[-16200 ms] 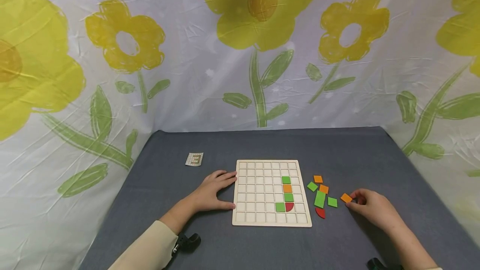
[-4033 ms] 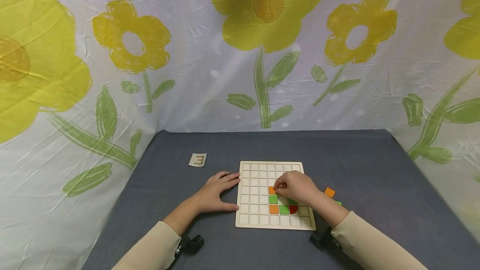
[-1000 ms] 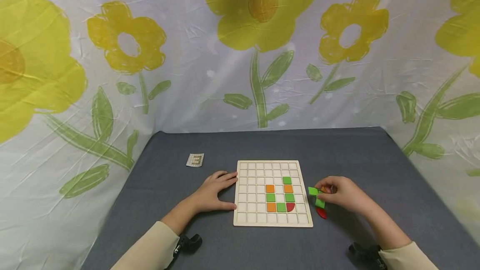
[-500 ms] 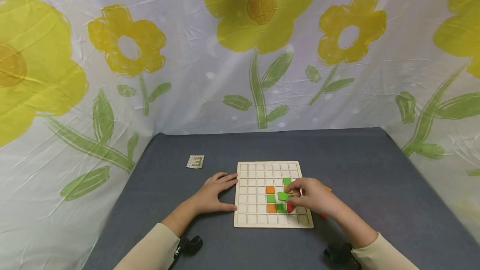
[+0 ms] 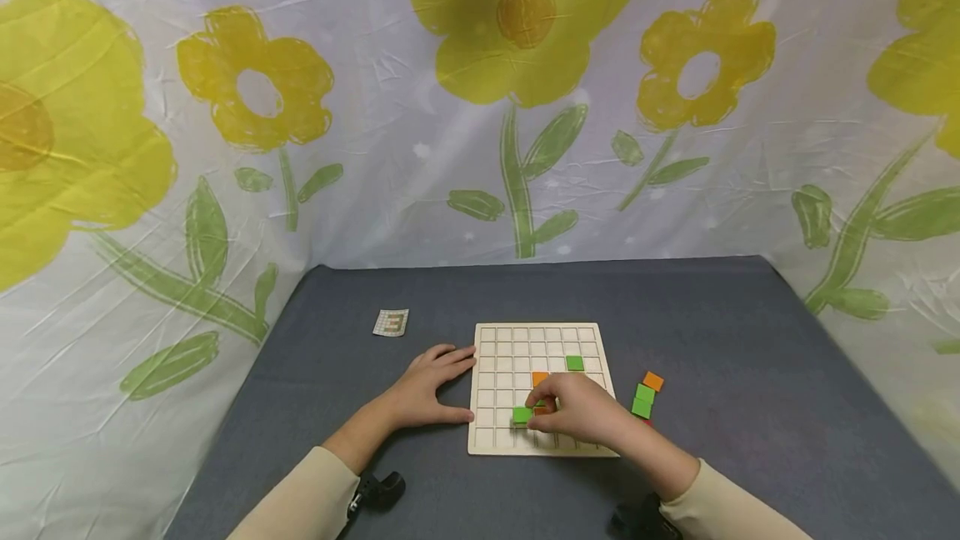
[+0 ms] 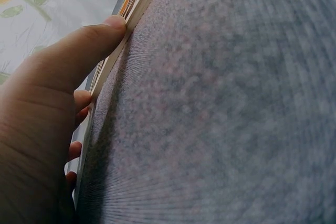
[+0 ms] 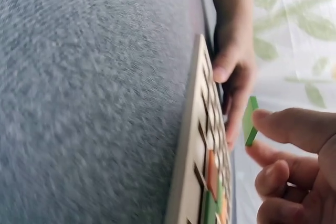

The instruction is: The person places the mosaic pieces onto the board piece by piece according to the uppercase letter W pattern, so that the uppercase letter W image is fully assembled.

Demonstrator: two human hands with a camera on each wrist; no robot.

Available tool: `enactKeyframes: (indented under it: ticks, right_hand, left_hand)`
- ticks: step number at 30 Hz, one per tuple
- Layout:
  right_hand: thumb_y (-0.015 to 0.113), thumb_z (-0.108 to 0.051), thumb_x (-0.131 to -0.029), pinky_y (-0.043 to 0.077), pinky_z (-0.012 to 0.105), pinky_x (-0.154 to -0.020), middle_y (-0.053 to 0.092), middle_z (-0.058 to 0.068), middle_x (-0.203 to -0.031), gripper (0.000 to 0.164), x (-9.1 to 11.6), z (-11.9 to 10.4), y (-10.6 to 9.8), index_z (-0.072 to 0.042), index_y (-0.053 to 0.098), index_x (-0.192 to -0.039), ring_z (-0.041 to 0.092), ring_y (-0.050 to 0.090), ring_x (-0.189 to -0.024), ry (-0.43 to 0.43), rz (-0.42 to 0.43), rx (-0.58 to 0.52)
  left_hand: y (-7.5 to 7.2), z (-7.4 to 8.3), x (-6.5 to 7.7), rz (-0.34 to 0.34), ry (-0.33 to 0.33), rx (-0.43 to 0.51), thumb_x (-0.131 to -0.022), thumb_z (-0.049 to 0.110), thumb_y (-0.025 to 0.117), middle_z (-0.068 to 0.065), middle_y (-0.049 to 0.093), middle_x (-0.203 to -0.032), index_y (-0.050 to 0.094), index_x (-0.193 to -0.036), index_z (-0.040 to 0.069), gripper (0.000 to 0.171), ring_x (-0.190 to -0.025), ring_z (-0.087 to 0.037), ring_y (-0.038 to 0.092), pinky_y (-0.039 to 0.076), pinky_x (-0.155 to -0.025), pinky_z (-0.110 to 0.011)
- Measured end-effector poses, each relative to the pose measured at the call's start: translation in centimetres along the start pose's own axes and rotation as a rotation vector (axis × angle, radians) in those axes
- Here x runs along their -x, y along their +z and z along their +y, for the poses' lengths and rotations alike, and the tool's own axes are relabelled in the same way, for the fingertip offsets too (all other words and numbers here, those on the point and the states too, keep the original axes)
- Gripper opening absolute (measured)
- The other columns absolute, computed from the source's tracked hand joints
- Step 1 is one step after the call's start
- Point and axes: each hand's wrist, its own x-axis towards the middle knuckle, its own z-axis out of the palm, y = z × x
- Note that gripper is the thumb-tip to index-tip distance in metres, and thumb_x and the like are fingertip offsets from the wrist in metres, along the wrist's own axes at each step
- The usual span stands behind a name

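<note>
We see the right hand (image 5: 573, 411) with its grip closed on a green tile (image 5: 522, 417), thumb and a finger pinching it at one side so that most of its face shows beyond the fingertips. The tile is above the lower rows of the wooden board (image 5: 485, 437), and in the right wrist view a gap shows between the two. The left hand (image 5: 423, 386) rests along the board's left edge, fingers extended and thumb against the rim, clasping nothing. The right hand covers much of the middle of the board, so we cannot make out every piece under it. To us the tile looks thin, stiff and light, hardly fragile, and its smooth face might slide under a flat fingertip; we would take it by two opposite edges, keeping the leading side free. The board seems rigid and light enough to shift when pushed, so its rim is the place to steady it. Right of the board, an orange piece (image 5: 653, 381) and green pieces (image 5: 642, 409) lie on the table (image 5: 750, 440); these too would suit a pinch at the edges.
</note>
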Motion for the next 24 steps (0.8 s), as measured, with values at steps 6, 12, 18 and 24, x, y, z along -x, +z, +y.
enactKeyframes:
  ticks: [6, 12, 18, 24]
  right_hand:
    - [0.087, -0.019, -0.079, 0.046, 0.028, -0.062, 0.058, -0.013, -0.07, 0.016, -0.2, -0.1, 1.1, -0.013, 0.079, -0.091, 0.005, 0.052, -0.066, 0.034, -0.015, 0.084]
    - [0.087, -0.02, -0.077, 0.045, 0.029, -0.061, 0.059, -0.013, -0.073, 0.018, 0.0, 0.0, 1.6, -0.013, 0.08, -0.092, 0.005, 0.052, -0.069, 0.028, -0.018, 0.163]
    - [0.087, -0.018, -0.079, 0.044, 0.029, -0.062, 0.066, -0.01, -0.081, 0.019, -0.1, -0.1, 1.6, -0.015, 0.081, -0.096, 0.006, 0.052, -0.071, -0.009, 0.009, 0.188]
    - [0.087, -0.016, -0.08, 0.046, 0.028, -0.06, 0.068, -0.01, -0.081, 0.016, -0.2, -0.2, 1.7, -0.016, 0.083, -0.095, 0.005, 0.054, -0.07, -0.012, 0.018, 0.191]
  left_hand:
    - [-0.1, 0.1, 0.0, -0.007, -0.003, -0.001, -0.085, 0.066, 0.074, 0.003, 0.034, -0.165, 0.046, -0.157, 0.018, 0.091, -0.149, -0.032, 0.028, 0.022, -0.114, -0.064]
    - [-0.2, 0.2, 0.0, -0.015, -0.006, 0.004, -0.085, 0.065, 0.074, 0.003, 0.034, -0.165, 0.046, -0.157, 0.017, 0.091, -0.149, -0.032, 0.028, 0.022, -0.114, -0.064]
    - [-0.2, 0.3, 0.1, -0.011, -0.011, 0.004, -0.084, 0.064, 0.075, 0.002, 0.035, -0.165, 0.046, -0.157, 0.017, 0.091, -0.149, -0.032, 0.028, 0.022, -0.114, -0.064]
    - [-0.3, 0.4, 0.1, -0.013, -0.019, 0.007, -0.085, 0.065, 0.075, 0.003, 0.034, -0.165, 0.046, -0.157, 0.017, 0.091, -0.15, -0.032, 0.027, 0.023, -0.114, -0.064]
